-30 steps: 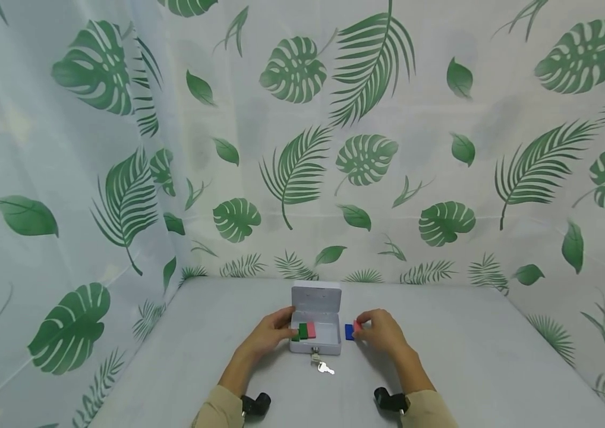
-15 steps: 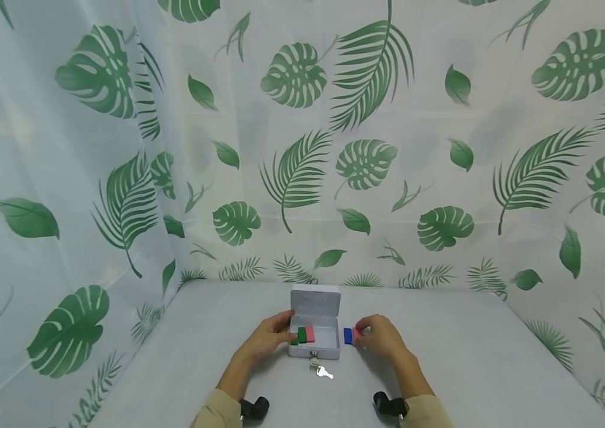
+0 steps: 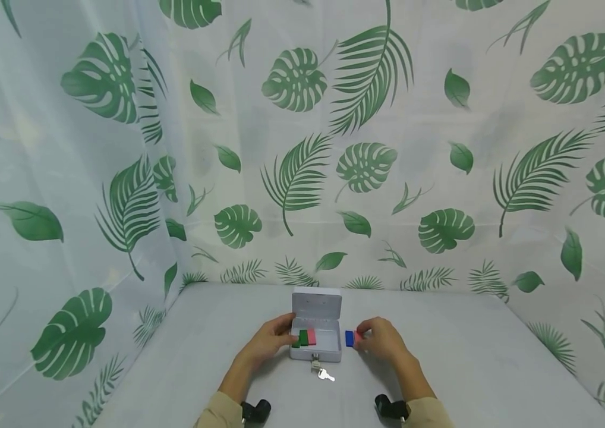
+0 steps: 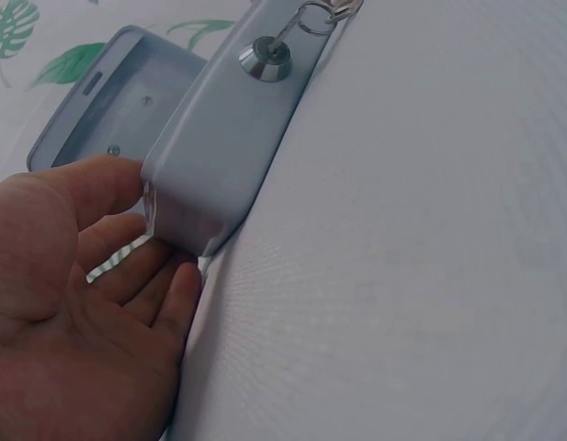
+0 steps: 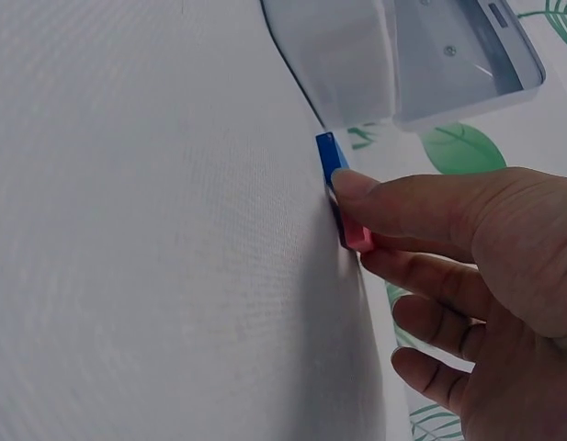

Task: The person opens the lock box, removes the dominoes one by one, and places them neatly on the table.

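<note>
In the lower middle of the head frame, the left hand [image 3: 269, 340] holds the left end of the small grey box [image 3: 329, 356], with its thumb over the rim and the other fingers along the outside of the wall. The right hand [image 3: 384, 340], to the right of the box, pinches a pink block [image 5: 358, 235] between thumb and index finger, while its other fingers are loosely bent. This pink block stays apart from the box, and just beside it, on its left in the head frame, there is a blue block [image 3: 349, 339].

Inside the box, in the left part, two green blocks [image 3: 303, 337] and a second pink block [image 3: 311, 337] form a row. One of the green ones is partly covered by the left thumb; I cannot tell if they touch. The lid [image 3: 317, 305] is raised at the back. On the front wall is a round lock [image 4: 265, 61], from which a silver key [image 3: 326, 374] hangs on a ring [image 4: 316, 18].

At the bottom of the head frame, each wrist carries a black device [image 3: 257, 411] next to a beige sleeve [image 3: 220, 410]. A white surface [image 3: 473, 362] bears everything, and behind it, up to the top of the frame, hangs a white curtain [image 3: 302, 246] with green leaves.
</note>
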`<state>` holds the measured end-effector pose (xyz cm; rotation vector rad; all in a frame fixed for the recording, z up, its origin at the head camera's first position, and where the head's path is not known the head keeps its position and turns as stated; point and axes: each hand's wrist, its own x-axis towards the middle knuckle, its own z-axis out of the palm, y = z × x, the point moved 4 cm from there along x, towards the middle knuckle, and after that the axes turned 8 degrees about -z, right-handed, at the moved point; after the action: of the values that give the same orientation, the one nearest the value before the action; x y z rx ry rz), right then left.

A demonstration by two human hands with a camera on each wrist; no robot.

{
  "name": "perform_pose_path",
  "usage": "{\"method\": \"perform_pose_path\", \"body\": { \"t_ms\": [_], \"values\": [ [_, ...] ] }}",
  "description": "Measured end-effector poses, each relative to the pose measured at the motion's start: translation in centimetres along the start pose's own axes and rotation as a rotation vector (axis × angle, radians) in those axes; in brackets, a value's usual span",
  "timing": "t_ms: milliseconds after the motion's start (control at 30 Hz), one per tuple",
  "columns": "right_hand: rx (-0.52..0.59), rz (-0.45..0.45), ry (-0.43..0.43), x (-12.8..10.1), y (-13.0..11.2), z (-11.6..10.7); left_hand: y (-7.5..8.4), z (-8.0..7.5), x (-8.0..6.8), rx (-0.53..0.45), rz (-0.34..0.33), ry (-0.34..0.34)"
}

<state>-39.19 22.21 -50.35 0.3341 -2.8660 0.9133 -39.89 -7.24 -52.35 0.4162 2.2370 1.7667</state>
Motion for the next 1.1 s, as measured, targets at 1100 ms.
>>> {"method": "perform_pose_path", "body": {
  "t_ms": [1100],
  "values": [
    [-0.01,0.027,-0.015,0.03,0.01,0.25,-0.19,0.08,0.21,-0.001,0.005,0.003]
  ]
}}
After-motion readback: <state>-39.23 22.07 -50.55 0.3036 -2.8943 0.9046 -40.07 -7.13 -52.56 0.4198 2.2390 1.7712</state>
